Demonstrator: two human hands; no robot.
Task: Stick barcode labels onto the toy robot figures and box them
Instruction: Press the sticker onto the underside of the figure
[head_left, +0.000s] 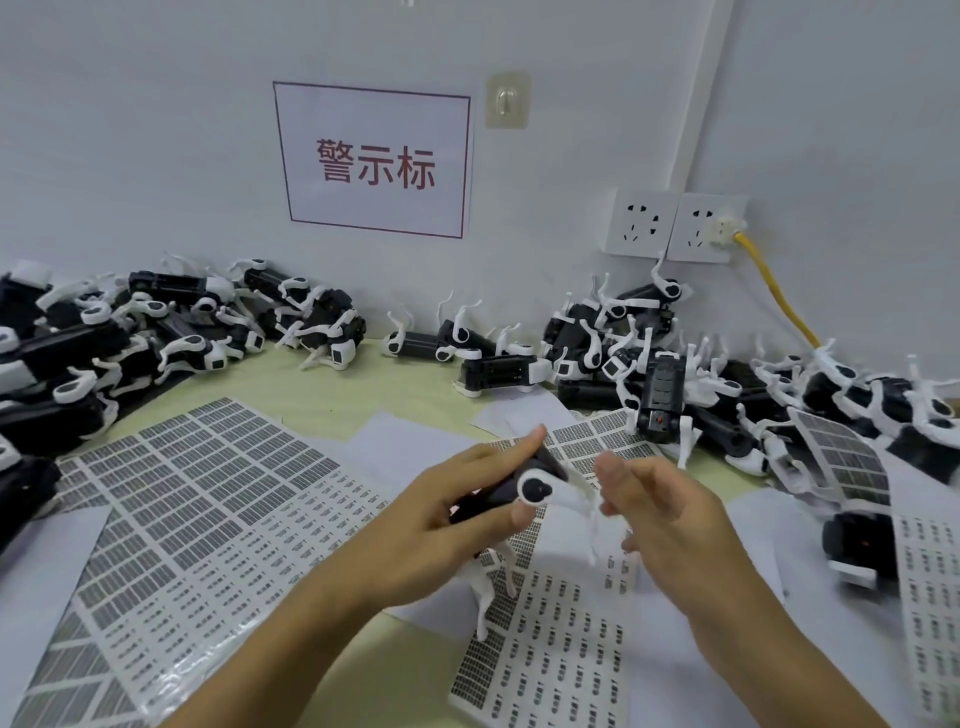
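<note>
**Item in hand: one toy robot figure, labelling stage**

Toy robot figure (524, 488) — black body, white limbs; held above the label sheets at centre, tipped on its side so a flat black face turns up, probably to take a barcode. Left hand (457, 499) grips it, fingers curled over the body, thumb beneath. Right hand (654, 504) just beside the figure's white leg, fingers loosely bent; blurred, so whether it pinches a label cannot be told.

Label sheets (208, 499) — several, overlapping, spread flat across the table (363, 395) within reach of both hands; one more sheet (841, 457) curls against figures at the right.

Loose figures — one heap at the left (104, 338), one at the right (675, 364), both along the wall; which heap is labelled cannot be told.

No box in view.

Open room: a bare strip of table between the heaps and the sheets. The right heap crowds close to the right hand — white legs stick out there and may snag.
</note>
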